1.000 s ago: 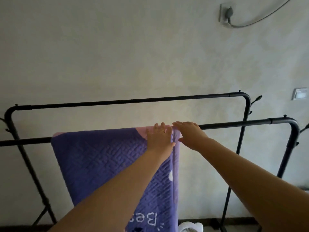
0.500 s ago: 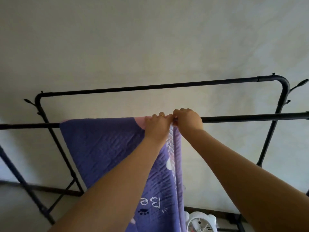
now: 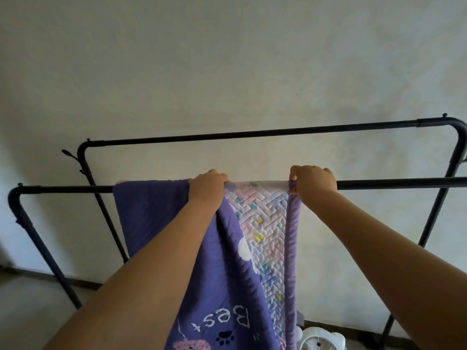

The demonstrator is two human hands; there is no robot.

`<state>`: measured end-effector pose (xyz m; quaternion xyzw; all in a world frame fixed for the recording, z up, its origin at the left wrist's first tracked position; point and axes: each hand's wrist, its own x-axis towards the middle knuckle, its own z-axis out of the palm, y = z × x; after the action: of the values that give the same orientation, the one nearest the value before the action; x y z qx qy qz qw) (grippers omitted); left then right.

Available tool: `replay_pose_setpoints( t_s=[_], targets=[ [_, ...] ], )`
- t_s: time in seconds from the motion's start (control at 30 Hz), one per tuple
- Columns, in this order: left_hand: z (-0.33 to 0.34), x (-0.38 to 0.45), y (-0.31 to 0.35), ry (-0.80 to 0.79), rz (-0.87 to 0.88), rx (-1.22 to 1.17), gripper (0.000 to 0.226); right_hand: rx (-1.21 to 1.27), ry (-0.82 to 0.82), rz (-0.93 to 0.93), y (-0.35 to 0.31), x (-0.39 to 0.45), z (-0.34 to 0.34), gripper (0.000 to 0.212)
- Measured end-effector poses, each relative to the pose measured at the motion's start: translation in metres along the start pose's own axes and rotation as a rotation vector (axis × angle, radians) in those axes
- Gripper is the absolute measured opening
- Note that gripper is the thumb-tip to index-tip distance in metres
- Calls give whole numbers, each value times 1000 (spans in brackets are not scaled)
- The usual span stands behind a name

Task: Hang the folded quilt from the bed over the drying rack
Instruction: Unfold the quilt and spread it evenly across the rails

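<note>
One quilt (image 3: 161, 218), two hands, one drying rack (image 3: 252, 133) with two bars.
Quilt draped over the near bar; left hand (image 3: 206, 189) fingers closed on its purple fold, right hand (image 3: 313, 181) fingers closed on its edge at the bar.

1 quilt (image 3: 161, 218), 1 rack (image 3: 252, 133), 2 hands (image 3: 208, 184), 1 fan (image 3: 319, 339).

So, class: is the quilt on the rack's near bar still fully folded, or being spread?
Being spread: quilt shows its pastel inner face between left hand and right hand.
</note>
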<state>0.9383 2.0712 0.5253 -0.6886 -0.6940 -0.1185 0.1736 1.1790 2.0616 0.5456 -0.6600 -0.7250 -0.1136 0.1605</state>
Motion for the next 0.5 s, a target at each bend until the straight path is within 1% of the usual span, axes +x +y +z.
replay_pose_setpoints(
  t_s=[0.07, 0.1, 0.17, 0.23, 0.3, 0.37, 0.4, 0.5],
  targets=[
    [-3, 2, -10, -12, 58, -10, 28, -79, -27, 13, -18, 3, -2, 19],
    [-4, 2, -14, -7, 88, -2, 28, -76, -32, -12, -32, 4, 0, 23],
    [-5, -3, -11, 3, 151, 29, 29, 44, -50, -108, -64, 6, 8, 31],
    [-7, -7, -9, 38, 189, 48, 30, 210, -84, -161, -108, 7, 13, 32],
    [-7, -6, -14, 52, 237, 100, 31, 321, -112, -93, -150, 10, 16, 34],
    [-5, -4, -21, 53, 291, 172, 31, 391, -88, -6, -167, 10, 22, 42],
    [-2, -3, -26, 62, 309, 169, 30, 394, -60, 3, -169, 8, 26, 45],
    [7, -3, -38, 120, 314, -16, 25, 328, 36, -22, -167, 0, 40, 51]
  ],
)
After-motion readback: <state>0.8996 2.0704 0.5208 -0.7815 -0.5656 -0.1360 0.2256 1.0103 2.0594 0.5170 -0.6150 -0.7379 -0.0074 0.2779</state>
